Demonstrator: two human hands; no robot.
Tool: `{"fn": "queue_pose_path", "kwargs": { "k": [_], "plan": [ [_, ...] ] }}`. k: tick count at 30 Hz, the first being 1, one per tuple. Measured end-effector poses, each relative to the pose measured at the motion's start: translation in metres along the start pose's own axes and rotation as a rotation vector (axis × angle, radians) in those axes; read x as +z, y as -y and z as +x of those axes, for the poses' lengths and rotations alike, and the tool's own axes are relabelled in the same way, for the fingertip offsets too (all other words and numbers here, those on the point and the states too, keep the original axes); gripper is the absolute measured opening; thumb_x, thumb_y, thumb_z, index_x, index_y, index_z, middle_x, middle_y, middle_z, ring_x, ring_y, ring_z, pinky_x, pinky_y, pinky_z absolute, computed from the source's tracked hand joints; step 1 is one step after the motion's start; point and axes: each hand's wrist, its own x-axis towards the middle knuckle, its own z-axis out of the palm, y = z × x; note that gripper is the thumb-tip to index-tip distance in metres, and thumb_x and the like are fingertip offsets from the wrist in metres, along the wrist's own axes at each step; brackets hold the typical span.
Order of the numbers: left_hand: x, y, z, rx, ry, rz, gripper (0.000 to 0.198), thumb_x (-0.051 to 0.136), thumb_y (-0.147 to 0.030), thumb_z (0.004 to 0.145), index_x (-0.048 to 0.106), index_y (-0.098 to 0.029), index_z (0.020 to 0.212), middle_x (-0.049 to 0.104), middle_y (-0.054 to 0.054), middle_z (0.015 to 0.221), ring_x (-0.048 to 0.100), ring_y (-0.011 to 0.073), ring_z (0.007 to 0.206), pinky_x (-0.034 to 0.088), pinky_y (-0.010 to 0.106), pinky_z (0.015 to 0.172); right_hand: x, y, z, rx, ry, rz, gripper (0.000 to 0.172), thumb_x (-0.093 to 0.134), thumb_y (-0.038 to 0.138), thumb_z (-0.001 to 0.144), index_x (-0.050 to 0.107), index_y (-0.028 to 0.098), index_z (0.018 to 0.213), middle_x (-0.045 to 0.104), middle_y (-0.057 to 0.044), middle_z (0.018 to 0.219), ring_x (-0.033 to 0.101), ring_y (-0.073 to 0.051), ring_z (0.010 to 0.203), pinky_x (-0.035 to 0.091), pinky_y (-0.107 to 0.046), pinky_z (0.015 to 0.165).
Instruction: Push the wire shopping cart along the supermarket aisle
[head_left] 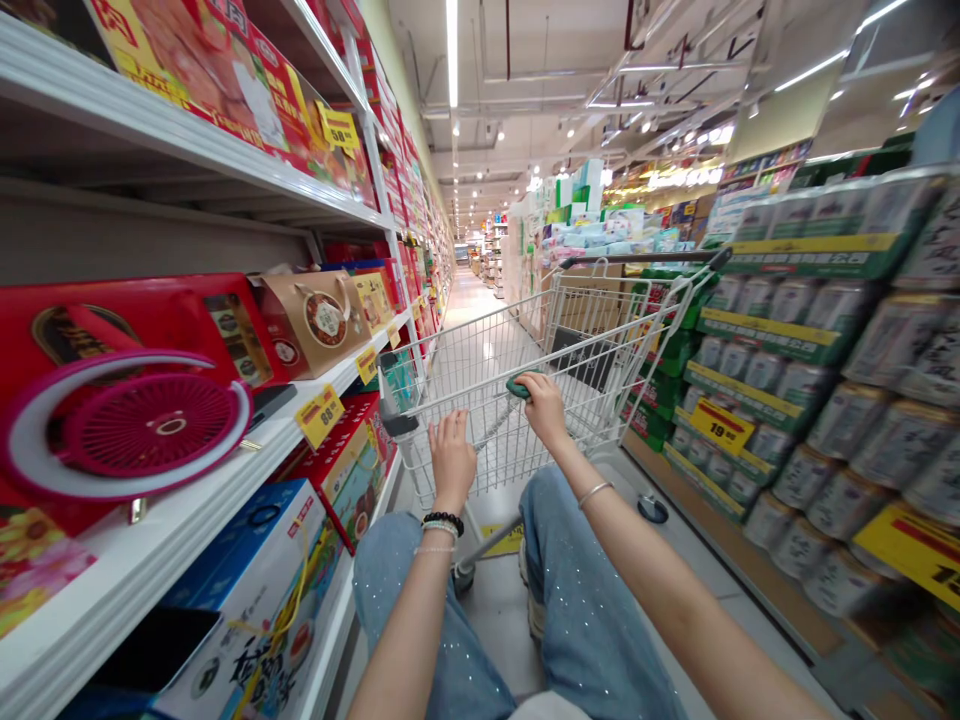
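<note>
A white wire shopping cart [637, 330] stands across the aisle just ahead of my knees. My right hand [546, 412], a thin bangle on its wrist, pinches a small dark green cloth-like pad [519, 386] against the cart's near rim. The pad's exact kind cannot be made out. My left hand [453, 460] is raised beside the near wire side, fingers stretched out, with nothing in it. Whether its fingertips touch the wires is unclear. Beaded bracelets circle that wrist.
White shelves [187, 540] with gift boxes run close along the left. A pink fan with a white ring [161, 425] sits on one shelf; a dark phone-like slab [157, 650] lies lower. Stacked drink cans [772, 380] line the right. The aisle floor [480, 350] stretches beyond the cart.
</note>
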Motion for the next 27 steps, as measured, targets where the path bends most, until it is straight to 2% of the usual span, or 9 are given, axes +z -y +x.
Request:
{"fn": "queue_pose_path", "kwargs": {
  "k": [5,9,13,16,18,21,24,27],
  "plan": [
    [0.002,0.005,0.0,0.002,-0.012,0.001,0.061,0.04,-0.001,0.077,0.051,-0.013,0.135,0.057,0.014,0.137,0.047,0.027,0.131,0.024,0.053,0.12,-0.009,0.0,0.001,-0.022,0.149,-0.067,0.046,0.043,-0.002,0.065,0.068,0.022,0.095,0.069,-0.007,0.102,0.056,-0.026,0.101,0.044,-0.041,0.093],
    [0.003,0.009,0.0,0.001,-0.016,0.001,0.061,0.04,-0.001,0.076,0.051,-0.013,0.135,0.057,0.014,0.136,0.048,0.0274,0.13,0.026,0.054,0.119,-0.019,-0.013,-0.005,-0.005,0.168,-0.128,0.043,0.045,0.002,0.064,0.067,0.019,0.097,0.063,-0.011,0.119,0.053,-0.028,0.113,0.043,-0.044,0.098],
    [0.002,0.013,0.001,-0.003,-0.033,0.003,0.062,0.042,-0.002,0.075,0.052,-0.013,0.135,0.057,0.015,0.136,0.049,0.0282,0.13,0.026,0.056,0.119,-0.019,-0.035,-0.008,-0.043,0.193,-0.179,0.047,0.046,0.001,0.062,0.065,0.019,0.1,0.053,-0.011,0.138,0.04,-0.028,0.133,0.033,-0.05,0.112],
    [0.003,0.013,-0.001,-0.013,-0.047,0.014,0.062,0.043,-0.003,0.075,0.052,-0.014,0.136,0.057,0.015,0.136,0.048,0.0276,0.131,0.024,0.055,0.12,-0.012,-0.049,-0.004,-0.078,0.265,-0.218,0.047,0.046,0.0,0.063,0.064,0.021,0.102,0.052,-0.01,0.14,0.034,-0.028,0.139,0.023,-0.056,0.116],
    [0.004,0.013,-0.003,-0.032,-0.055,0.039,0.063,0.043,-0.004,0.076,0.05,-0.015,0.137,0.057,0.013,0.138,0.047,0.0276,0.133,0.018,0.056,0.122,-0.008,-0.054,-0.001,-0.1,0.309,-0.223,0.046,0.047,0.0,0.063,0.064,0.021,0.101,0.053,-0.01,0.139,0.034,-0.028,0.14,0.02,-0.058,0.117],
    [0.01,0.014,-0.01,-0.045,-0.057,0.09,0.068,0.042,-0.004,0.077,0.044,-0.017,0.144,0.05,0.011,0.147,0.038,0.0273,0.141,0.007,0.057,0.123,-0.003,-0.057,0.003,-0.129,0.328,-0.213,0.045,0.047,0.001,0.063,0.064,0.021,0.099,0.056,-0.011,0.133,0.037,-0.028,0.136,0.021,-0.058,0.116],
    [0.016,0.019,-0.015,-0.041,-0.035,0.121,0.074,0.042,-0.003,0.076,0.036,-0.016,0.148,0.041,0.009,0.154,0.027,0.0257,0.147,0.004,0.055,0.124,0.0,-0.054,0.003,-0.132,0.321,-0.205,0.044,0.048,0.002,0.061,0.064,0.02,0.099,0.056,-0.012,0.131,0.038,-0.029,0.133,0.025,-0.056,0.115],
    [0.017,0.026,-0.017,-0.037,-0.01,0.121,0.077,0.043,-0.003,0.075,0.033,-0.018,0.15,0.039,0.007,0.156,0.025,0.0248,0.148,0.003,0.054,0.124,0.002,-0.048,0.002,-0.106,0.322,-0.182,0.043,0.049,0.003,0.061,0.065,0.019,0.098,0.055,-0.013,0.132,0.037,-0.03,0.132,0.029,-0.054,0.114]
  ]
}}
